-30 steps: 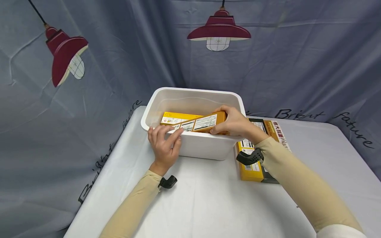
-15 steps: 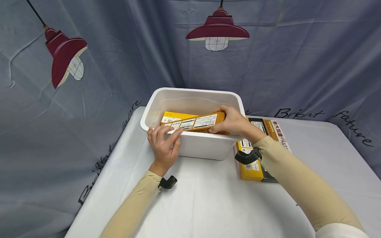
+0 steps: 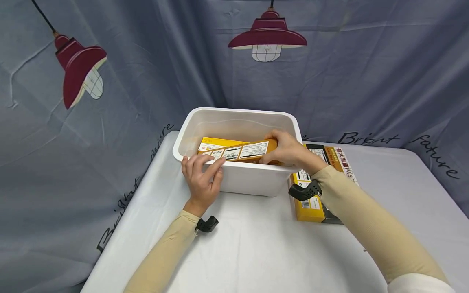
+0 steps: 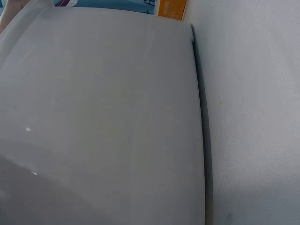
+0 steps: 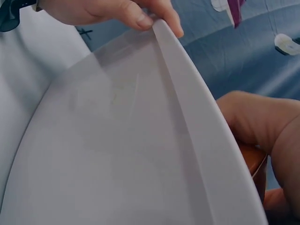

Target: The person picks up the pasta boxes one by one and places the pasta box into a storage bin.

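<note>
In the head view, a white plastic bin (image 3: pixel 253 179) stands on the table. My left hand (image 3: pixel 202 179) grips its near rim at the left, fingers over the edge and thumb outside; the right wrist view shows this left hand (image 5: pixel 117 11) at the rim too. Inside the bin, my right hand (image 3: pixel 283 148) holds the right end of a long orange carton (image 3: pixel 243 152) with white label panels, which lies tilted, its right end higher. Behind it lies a yellow carton (image 3: pixel 223 142), partly covered. The bin's near wall hides the lower part of the orange carton.
To the right of the bin, a yellow and black pasta box (image 3: pixel 309 211) lies on the white-covered table (image 3: pixel 256 244), partly under my right forearm. A grey-blue curtain (image 3: pixel 176 61) with printed lamps hangs close behind the bin.
The orange carton has shifted slightly left and its left end now shows more above the near rim. Both hands have stayed almost where they were.
</note>
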### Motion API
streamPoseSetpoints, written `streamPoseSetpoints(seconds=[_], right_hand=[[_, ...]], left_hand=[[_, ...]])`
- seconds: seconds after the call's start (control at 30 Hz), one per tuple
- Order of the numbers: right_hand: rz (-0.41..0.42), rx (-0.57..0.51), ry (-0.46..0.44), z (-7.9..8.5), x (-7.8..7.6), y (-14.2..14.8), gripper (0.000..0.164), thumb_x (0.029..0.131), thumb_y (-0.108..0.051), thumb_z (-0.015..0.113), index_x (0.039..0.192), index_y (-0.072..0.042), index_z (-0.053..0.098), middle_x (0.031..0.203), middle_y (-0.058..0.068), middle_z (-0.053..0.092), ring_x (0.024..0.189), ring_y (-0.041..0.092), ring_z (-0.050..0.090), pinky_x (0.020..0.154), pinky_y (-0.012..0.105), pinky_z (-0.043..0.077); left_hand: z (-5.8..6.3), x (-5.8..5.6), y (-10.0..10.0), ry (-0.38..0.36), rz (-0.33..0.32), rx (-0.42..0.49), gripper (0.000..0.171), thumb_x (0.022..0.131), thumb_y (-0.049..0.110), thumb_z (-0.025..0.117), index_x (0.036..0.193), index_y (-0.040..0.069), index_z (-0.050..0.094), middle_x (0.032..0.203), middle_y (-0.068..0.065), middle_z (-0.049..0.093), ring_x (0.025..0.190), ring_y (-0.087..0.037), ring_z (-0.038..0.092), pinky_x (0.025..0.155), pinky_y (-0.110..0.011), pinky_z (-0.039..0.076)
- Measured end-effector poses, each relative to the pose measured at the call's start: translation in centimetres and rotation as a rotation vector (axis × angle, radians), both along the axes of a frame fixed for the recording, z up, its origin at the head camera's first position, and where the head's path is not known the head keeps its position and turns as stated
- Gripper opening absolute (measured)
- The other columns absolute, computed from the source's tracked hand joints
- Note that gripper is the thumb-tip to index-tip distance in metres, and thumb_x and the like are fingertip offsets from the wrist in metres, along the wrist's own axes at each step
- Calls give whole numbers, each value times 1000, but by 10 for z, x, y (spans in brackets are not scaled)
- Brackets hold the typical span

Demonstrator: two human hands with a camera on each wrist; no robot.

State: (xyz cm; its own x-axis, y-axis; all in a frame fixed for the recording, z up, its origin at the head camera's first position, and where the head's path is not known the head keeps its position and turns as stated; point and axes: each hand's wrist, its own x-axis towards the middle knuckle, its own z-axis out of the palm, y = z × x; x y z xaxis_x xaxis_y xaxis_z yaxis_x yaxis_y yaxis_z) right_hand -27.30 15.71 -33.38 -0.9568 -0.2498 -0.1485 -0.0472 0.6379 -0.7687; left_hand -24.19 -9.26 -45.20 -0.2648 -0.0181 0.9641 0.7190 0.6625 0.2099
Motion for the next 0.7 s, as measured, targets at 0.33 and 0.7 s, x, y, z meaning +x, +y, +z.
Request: streamPoseSetpoints(seconds=[0.33, 0.7], right_hand=[[-5, 86, -10, 1, -1, -4, 61, 71, -10, 78, 127, -1, 55, 117, 15, 64, 98, 24, 62, 83, 28, 49], [-9, 255, 71, -4, 0, -7, 58, 74, -20, 78, 126, -3, 56, 111, 14, 63, 101, 28, 58, 92, 38, 45]], left_hand=[[-1, -1, 0, -8, -1, -1, 20, 91, 14, 63, 103, 14, 79, 100, -11, 62, 107, -35, 51, 116, -49, 16], [-2, -1, 0, -18, 1, -3, 21, 90, 14, 63, 103, 15, 79, 101, -11, 62, 110, -32, 50, 116, -49, 16]])
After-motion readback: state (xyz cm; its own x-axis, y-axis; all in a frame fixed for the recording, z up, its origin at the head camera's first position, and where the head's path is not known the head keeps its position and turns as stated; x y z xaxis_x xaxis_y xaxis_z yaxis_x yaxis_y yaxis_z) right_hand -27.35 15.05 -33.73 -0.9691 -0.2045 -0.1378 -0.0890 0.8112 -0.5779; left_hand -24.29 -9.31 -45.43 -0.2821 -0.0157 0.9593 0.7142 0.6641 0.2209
